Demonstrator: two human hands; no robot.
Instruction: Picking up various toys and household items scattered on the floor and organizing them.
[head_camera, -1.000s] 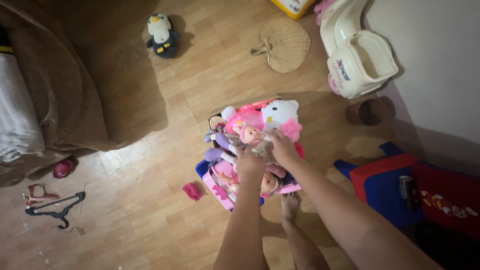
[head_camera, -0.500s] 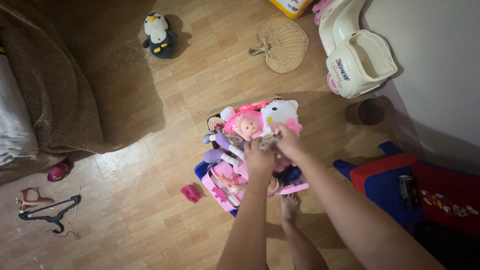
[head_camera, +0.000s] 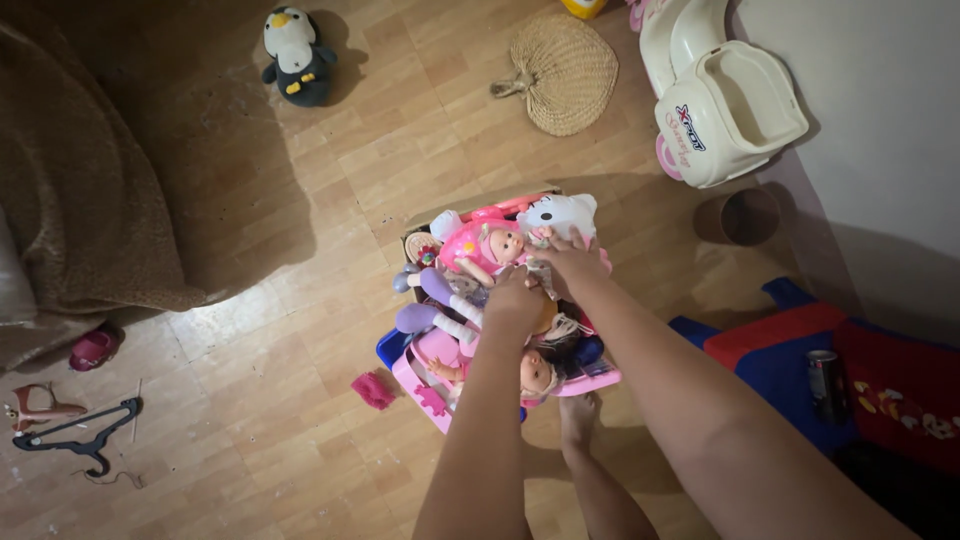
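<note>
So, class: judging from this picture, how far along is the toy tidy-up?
Done: the box is heaped with toys, a white cat plush among them. In hand: both hands, left and right, press a pink-hatted doll onto the heap. Left: the penguin, fan and hanger lie on the floor.

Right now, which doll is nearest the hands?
The pink-hooded baby doll, right beside the right hand. The other doll lies lower in the pile, under the forearms.
</note>
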